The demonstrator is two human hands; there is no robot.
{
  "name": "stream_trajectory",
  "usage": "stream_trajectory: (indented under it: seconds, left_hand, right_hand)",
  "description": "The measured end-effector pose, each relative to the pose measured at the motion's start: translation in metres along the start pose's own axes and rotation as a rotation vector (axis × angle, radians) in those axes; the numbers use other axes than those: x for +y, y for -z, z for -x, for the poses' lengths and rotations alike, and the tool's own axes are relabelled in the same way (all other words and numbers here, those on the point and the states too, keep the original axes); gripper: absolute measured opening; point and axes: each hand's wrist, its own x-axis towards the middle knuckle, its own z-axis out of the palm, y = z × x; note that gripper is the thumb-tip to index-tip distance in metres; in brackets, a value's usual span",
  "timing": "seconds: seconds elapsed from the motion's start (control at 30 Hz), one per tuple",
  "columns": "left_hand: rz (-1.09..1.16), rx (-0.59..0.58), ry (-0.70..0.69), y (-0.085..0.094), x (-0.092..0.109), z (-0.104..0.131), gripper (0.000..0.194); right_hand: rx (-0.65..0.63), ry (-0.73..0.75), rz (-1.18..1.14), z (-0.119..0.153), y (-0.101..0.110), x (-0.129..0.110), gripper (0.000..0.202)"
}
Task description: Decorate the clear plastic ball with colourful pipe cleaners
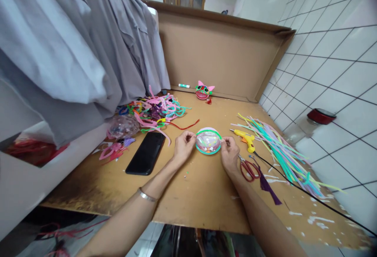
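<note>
A small round clear plastic piece (207, 142) with a green rim lies between my hands above the wooden table, with white and coloured bits showing in or through it. My left hand (185, 145) pinches its left edge, fingers closed. On the opposite edge, my right hand (229, 151) pinches it between thumb and fingers. Just right of that hand are red-handled scissors (250, 169) and a yellow glue gun (246, 137). A black phone (145, 153) lies left of my left hand.
Pipe cleaners (282, 151) lie bundled at the right, near a glass jar (306, 125). A tangled coloured heap (159, 109) is at the left. A pink-eared figure (203, 91) and a glue stick (184, 86) stand near the cardboard wall (218, 52). The glue gun's cord (309, 196) crosses the right side.
</note>
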Motion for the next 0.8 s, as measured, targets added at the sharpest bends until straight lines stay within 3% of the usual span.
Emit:
stream_trajectory:
  seconds: [0.43,0.8]
  left_hand:
    - [-0.032,0.012,-0.068,-0.0006,-0.0031,0.0004,0.010]
    - [0.145,-0.080,0.101,0.0039,0.0030,-0.0037,0.012]
  right_hand:
    - [0.007,0.027,0.052,-0.0009,-0.0021,-0.0005,0.013]
    - [0.010,-0.072,-0.071,-0.0023,-0.0037,-0.0026,0.015]
